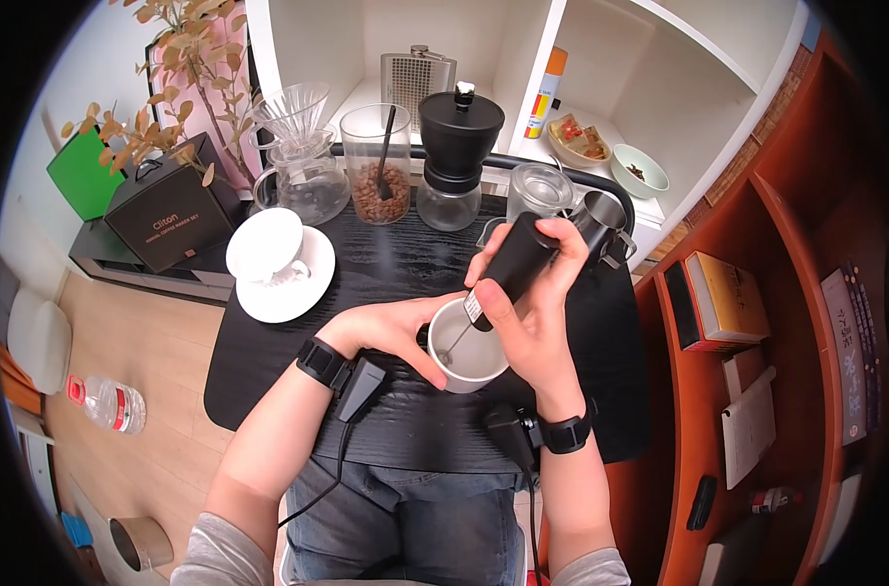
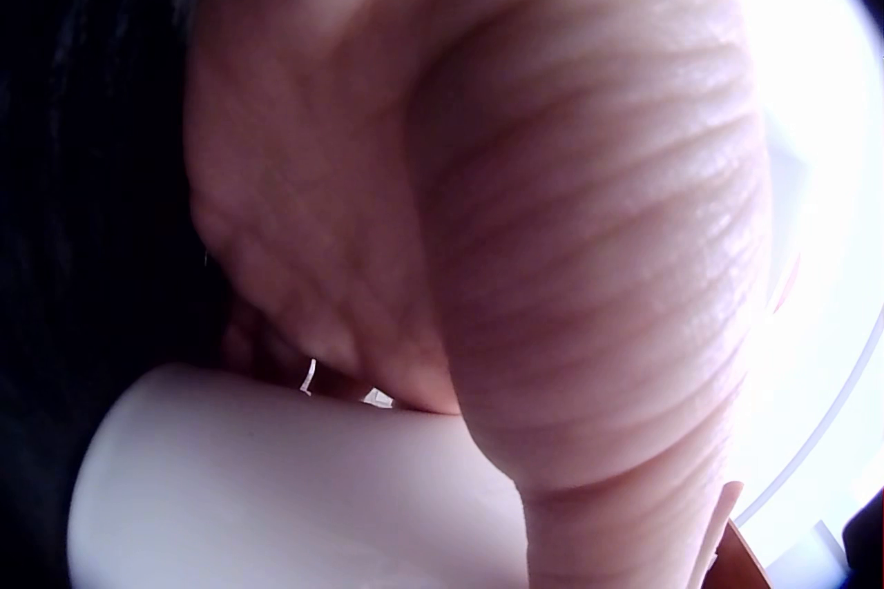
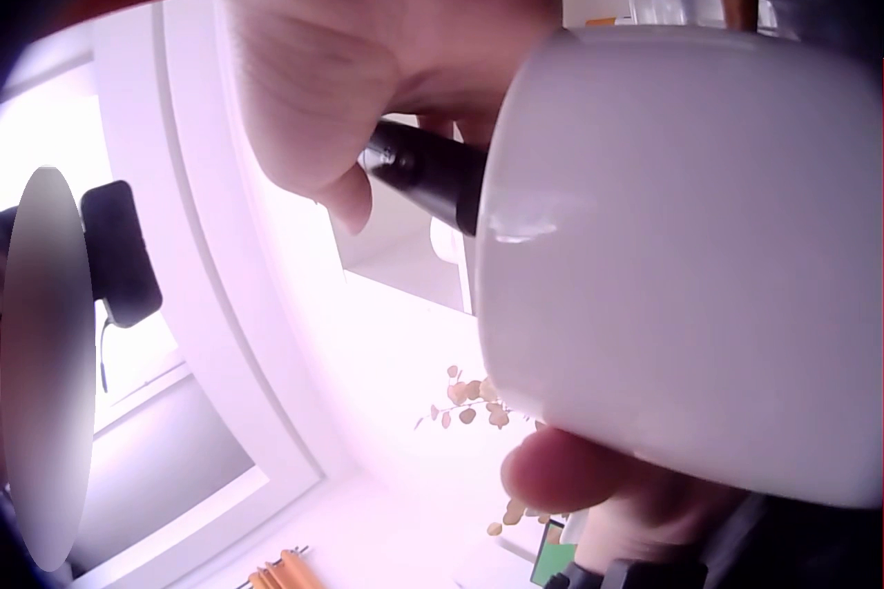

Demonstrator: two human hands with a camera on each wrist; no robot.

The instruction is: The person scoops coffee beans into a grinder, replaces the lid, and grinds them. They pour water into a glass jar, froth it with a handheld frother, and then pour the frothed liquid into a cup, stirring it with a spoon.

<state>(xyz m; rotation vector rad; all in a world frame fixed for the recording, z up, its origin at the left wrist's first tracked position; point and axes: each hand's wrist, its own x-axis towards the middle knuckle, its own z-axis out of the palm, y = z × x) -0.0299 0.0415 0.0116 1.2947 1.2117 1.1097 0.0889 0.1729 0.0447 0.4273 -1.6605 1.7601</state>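
My left hand (image 1: 391, 330) grips a white cup (image 1: 481, 359) at its side, thumb near the front of the rim and fingers behind. Over the cup, my right hand (image 1: 540, 337) holds a black handheld milk frother (image 1: 518, 262), tilted, its thin wire shaft reaching down inside. The whisk end shows low against the inner wall. In the left wrist view, the thumb side of the left hand covers much of the white cup (image 2: 290, 493). The right wrist view has the cup wall (image 3: 691, 258) in front, with the frother's dark body (image 3: 431, 178) partly hidden behind it.
On the black table (image 1: 386, 430), a white cup (image 1: 266, 244) tilts on its saucer (image 1: 298, 305) at left. Along the back stand a glass dripper and server (image 1: 312, 186), a bean jar (image 1: 381, 198), a grinder (image 1: 461, 132), a glass container (image 1: 542, 186) and a metal pitcher (image 1: 599, 217).
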